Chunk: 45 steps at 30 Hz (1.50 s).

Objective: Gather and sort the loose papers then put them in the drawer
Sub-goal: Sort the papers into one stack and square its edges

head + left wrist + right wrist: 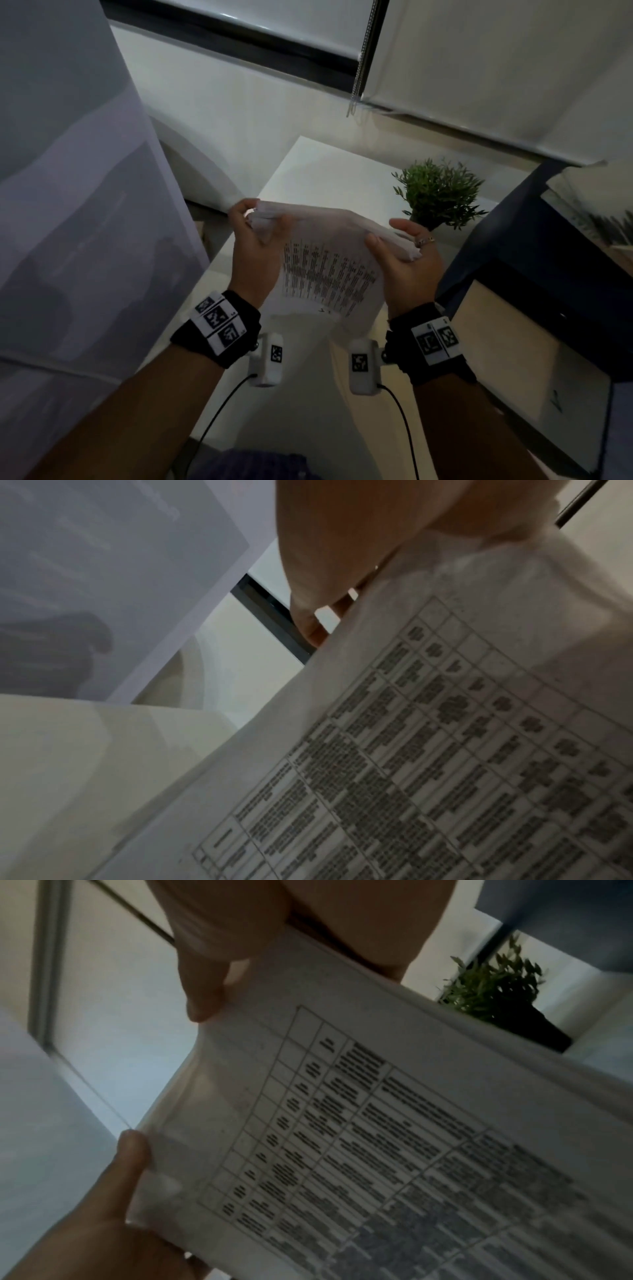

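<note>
office or study | white desk (308,164) | roller blind (496,68) | potted plant (440,192)

The papers (329,270) are showing white, the top sheet carrying a black-ruled table packed with rows of dark, blurred print (359,1150); the same grid is showing grey-black on white in the left wrist view (428,750). The worktop (308,164) is showing plain white. The plant (438,192) is showing green leaves, and its pot (534,1031) is looking black in the right wrist view. The wristbands (219,329) are showing black with white tags printed in black square-block patterns. The cabinet (513,246) at the right is showing dark navy beside a pale beige panel (507,329). The garment (267,466) at the lower edge is showing a fine blue check.
</note>
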Each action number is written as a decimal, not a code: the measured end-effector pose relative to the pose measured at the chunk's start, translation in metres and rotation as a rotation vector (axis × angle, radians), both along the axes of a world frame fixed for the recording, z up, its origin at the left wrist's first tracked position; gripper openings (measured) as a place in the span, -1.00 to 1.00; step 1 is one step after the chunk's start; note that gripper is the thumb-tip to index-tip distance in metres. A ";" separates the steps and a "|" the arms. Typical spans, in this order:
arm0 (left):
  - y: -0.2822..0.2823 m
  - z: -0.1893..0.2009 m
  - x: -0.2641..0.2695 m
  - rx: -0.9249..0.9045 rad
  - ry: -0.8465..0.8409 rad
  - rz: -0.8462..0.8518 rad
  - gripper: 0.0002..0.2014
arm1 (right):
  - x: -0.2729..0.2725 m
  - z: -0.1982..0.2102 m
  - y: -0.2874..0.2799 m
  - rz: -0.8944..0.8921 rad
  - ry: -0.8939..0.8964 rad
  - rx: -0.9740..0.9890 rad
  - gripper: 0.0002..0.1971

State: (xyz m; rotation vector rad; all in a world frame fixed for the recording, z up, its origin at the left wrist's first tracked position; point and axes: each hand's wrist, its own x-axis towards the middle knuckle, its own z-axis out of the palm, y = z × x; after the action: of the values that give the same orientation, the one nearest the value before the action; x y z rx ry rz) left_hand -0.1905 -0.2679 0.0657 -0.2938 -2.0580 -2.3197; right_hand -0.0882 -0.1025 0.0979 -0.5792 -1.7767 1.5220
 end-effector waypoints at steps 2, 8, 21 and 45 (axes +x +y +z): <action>0.006 0.004 0.000 -0.010 0.024 0.061 -0.67 | -0.001 0.001 -0.003 -0.018 0.019 -0.025 -0.68; 0.021 0.019 -0.012 -0.017 0.034 0.070 -0.67 | 0.000 -0.003 0.005 0.045 -0.060 0.015 -0.72; 0.017 0.032 0.005 0.017 0.050 0.166 -0.44 | 0.005 0.003 -0.008 -0.009 0.031 -0.054 -0.64; 0.020 0.041 -0.017 0.023 0.081 0.153 -0.81 | -0.011 0.010 -0.009 -0.154 0.082 -0.115 -0.88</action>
State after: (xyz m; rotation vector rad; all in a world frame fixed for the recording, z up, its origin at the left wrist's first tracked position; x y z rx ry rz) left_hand -0.2073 -0.2481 0.1069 -0.2165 -1.9419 -2.2037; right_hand -0.0994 -0.1119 0.1076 -0.6833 -1.5542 1.5258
